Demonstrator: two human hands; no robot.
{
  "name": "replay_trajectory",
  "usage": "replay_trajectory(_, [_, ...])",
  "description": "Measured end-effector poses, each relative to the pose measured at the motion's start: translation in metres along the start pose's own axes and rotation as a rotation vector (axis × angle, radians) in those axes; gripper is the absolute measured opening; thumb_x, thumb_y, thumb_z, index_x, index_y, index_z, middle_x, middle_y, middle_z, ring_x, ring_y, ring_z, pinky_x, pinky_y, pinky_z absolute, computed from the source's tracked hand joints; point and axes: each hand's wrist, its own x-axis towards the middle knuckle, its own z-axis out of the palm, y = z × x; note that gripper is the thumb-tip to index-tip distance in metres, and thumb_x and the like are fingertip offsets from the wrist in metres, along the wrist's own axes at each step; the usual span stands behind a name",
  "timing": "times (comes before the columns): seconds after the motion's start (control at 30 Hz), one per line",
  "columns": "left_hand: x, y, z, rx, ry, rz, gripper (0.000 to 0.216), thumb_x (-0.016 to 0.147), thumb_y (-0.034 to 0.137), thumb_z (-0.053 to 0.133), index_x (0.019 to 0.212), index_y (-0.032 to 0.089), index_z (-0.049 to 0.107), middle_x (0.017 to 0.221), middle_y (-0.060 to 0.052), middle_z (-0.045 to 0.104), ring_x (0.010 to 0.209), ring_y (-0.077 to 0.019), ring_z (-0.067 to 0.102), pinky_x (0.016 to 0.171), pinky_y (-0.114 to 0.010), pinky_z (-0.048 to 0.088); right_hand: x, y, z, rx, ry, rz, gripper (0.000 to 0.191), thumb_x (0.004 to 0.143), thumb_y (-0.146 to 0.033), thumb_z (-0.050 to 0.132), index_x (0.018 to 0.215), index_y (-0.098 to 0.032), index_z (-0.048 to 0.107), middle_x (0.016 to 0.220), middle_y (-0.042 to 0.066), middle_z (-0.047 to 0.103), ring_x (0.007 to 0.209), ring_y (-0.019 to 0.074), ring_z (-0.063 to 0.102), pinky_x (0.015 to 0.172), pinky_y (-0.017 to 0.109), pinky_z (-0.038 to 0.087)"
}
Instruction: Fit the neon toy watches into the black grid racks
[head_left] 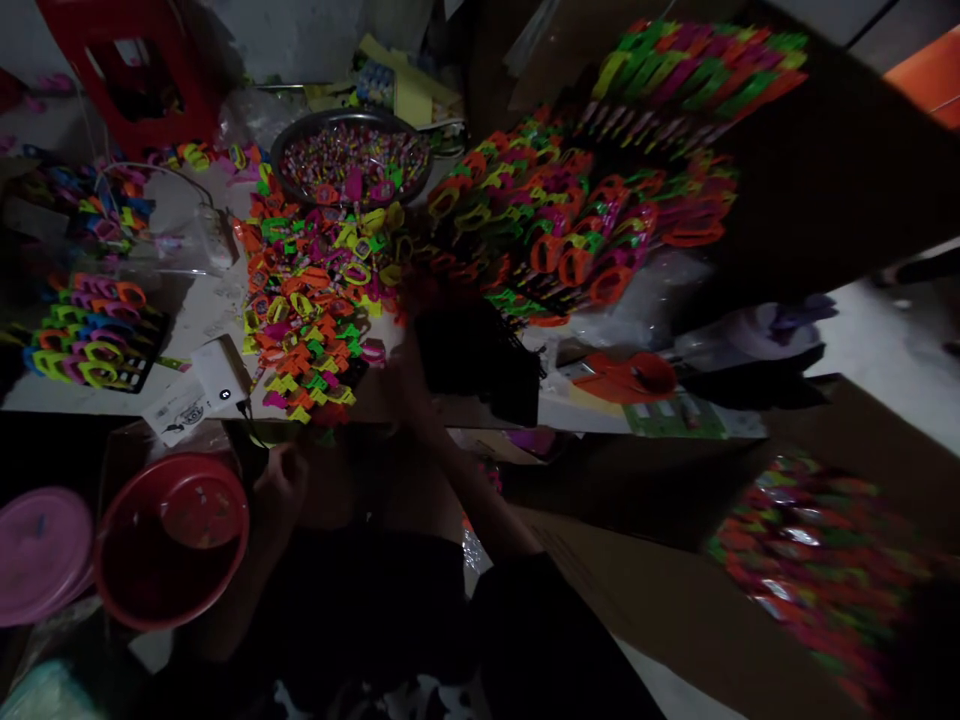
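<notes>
My left hand (283, 478) is by the table's front edge, above a red basin (172, 540), with its fingers curled; whatever they may hold is too dark to make out. My right hand (409, 365) reaches over the table, at the right side of a heap of small bright plastic toys (300, 290) that look like toy watches. Its fingers are lost in shadow and blur, so I cannot tell whether they hold anything. Just right of that hand lie black plastic racks (476, 350). Behind the heap stands a metal bowl (281, 160) of small colourful pieces.
Filled racks of bright toys (577, 220) are stacked at the back right, another rack (97, 335) at the left. A white power bank (221, 375) with a cable lies near the front edge. Orange scissors (630, 378) lie rightward; a carton (600, 570) stands below, right.
</notes>
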Motion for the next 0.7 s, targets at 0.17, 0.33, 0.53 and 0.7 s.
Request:
replay_trajectory(0.17, [0.02,0.042,-0.018,0.113,0.161,0.409,0.027,0.095,0.038,0.052,0.109,0.02,0.066,0.104,-0.01,0.068,0.1,-0.0222,0.062,0.09,-0.032,0.047,-0.006,-0.033,-0.012,-0.152,-0.27,-0.402,0.04,0.096,-0.023,0.047,0.135,-0.018,0.055,0.137,0.015,0.05,0.127,0.0229,0.05,0.106,0.037,0.044])
replay_trajectory(0.33, [0.058,0.072,-0.014,0.31,0.057,0.56,0.026,0.091,0.034,0.06,0.112,0.022,0.069,0.104,-0.009,0.064,0.101,-0.026,0.057,0.091,-0.038,0.045,0.008,-0.064,-0.016,-0.344,-0.494,-0.603,0.036,0.095,-0.015,0.049,0.128,-0.022,0.063,0.13,0.011,0.055,0.114,0.0197,0.058,0.096,0.032,0.05])
replay_trajectory(0.53, [0.066,0.081,-0.016,0.384,-0.016,0.585,0.02,0.092,0.033,0.059,0.102,0.023,0.073,0.096,-0.008,0.065,0.098,-0.0262,0.055,0.085,-0.037,0.044,0.005,-0.085,-0.026,-0.545,-0.5,-0.702,0.033,0.098,-0.016,0.048,0.126,-0.022,0.063,0.126,0.01,0.059,0.105,0.0177,0.063,0.084,0.025,0.052])
replay_trajectory(0.7, [0.068,0.082,-0.018,0.404,-0.049,0.597,0.018,0.093,0.029,0.057,0.096,0.021,0.073,0.095,-0.009,0.065,0.099,-0.0265,0.055,0.084,-0.038,0.044,0.002,-0.096,-0.031,-0.644,-0.507,-0.774,0.031,0.094,-0.008,0.05,0.12,-0.02,0.064,0.128,0.009,0.059,0.106,0.018,0.062,0.082,0.025,0.052])
